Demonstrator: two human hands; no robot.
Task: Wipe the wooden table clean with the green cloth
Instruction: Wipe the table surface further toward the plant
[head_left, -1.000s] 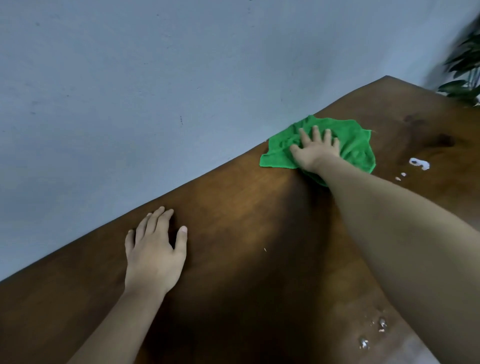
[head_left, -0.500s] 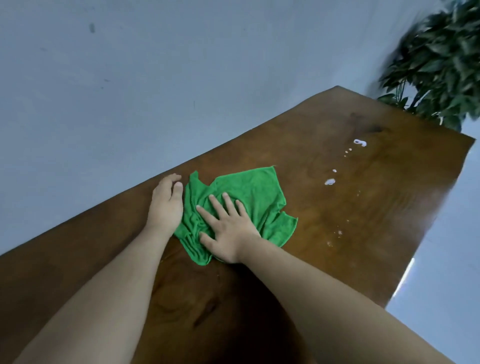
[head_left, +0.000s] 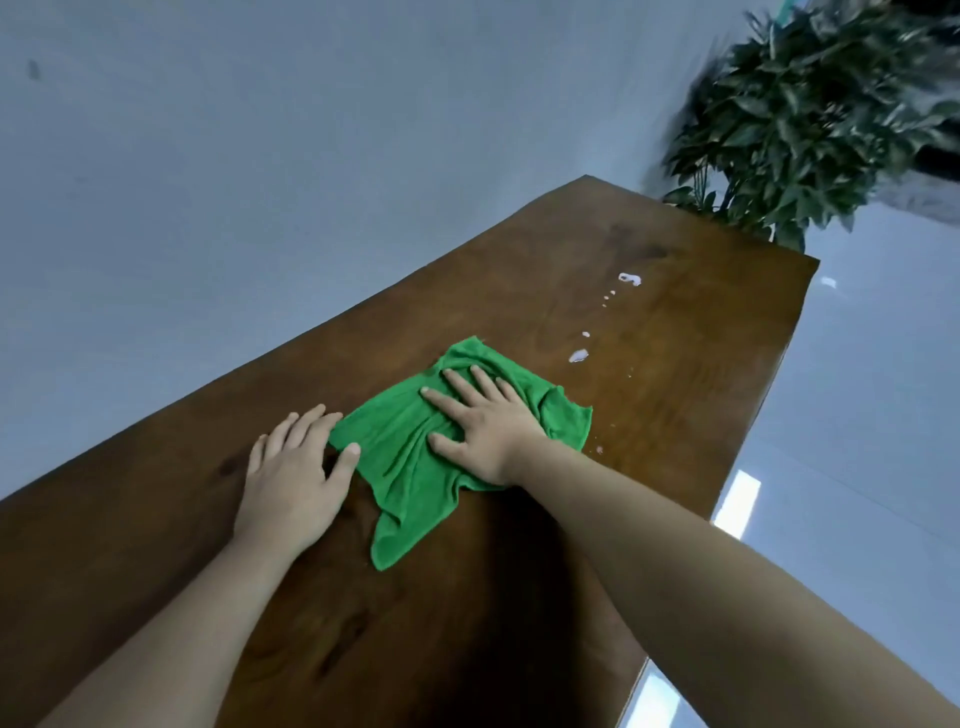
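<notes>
My right hand (head_left: 485, 431) lies flat on the green cloth (head_left: 415, 457), fingers straight and spread, palm pressing the fabric down onto the wooden table (head_left: 182, 545). The cloth is rumpled and spreads out from under my palm; one corner trails back toward me, and another sticks out to the right past my wrist. My left hand (head_left: 293, 480) rests flat on the bare wood just beside the cloth's left edge, fingers straight and held close together. Its thumb tip touches the edge of the fabric, and it holds nothing. Beyond the cloth, toward the far end of the table, a line of small white spill spots (head_left: 578, 356) sits on the wood, the nearest one close to the cloth's far edge, the largest blob (head_left: 630, 278) further off. A leafy green plant (head_left: 810, 114) stands past the table's far corner, blurred.
</notes>
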